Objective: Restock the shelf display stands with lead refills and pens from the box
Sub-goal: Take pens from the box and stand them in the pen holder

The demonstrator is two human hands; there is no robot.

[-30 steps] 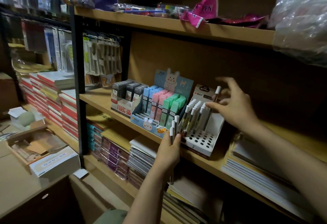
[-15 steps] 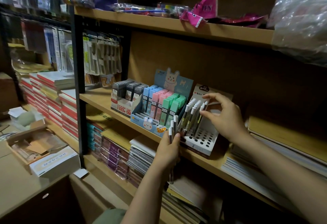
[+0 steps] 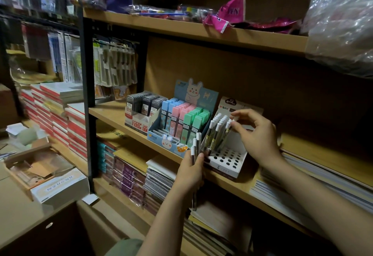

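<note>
On the middle shelf stands a white pen stand [image 3: 228, 158] with round holes; several white-capped pens [image 3: 217, 128] lean in its back rows. My right hand [image 3: 256, 134] reaches over the stand and pinches the top of one pen at the right end of those rows. My left hand [image 3: 190, 172] grips a small bunch of the same pens [image 3: 196, 141] upright, just in front of the stand's left corner. Left of the stand are a blue bunny display of pastel lead refills [image 3: 181, 120] and a box of black lead refills [image 3: 141, 108].
An open cardboard box [image 3: 50, 175] sits on the counter at the lower left. Stacks of notebooks [image 3: 157, 177] fill the shelf below, and flat paper pads [image 3: 323, 166] lie right of the stand. Plastic-wrapped goods [image 3: 343, 23] overhang the top shelf.
My right hand has come down and to the left, lowering the pen it held among the pens in the stand. My left hand has kept its bunch in the same place.
</note>
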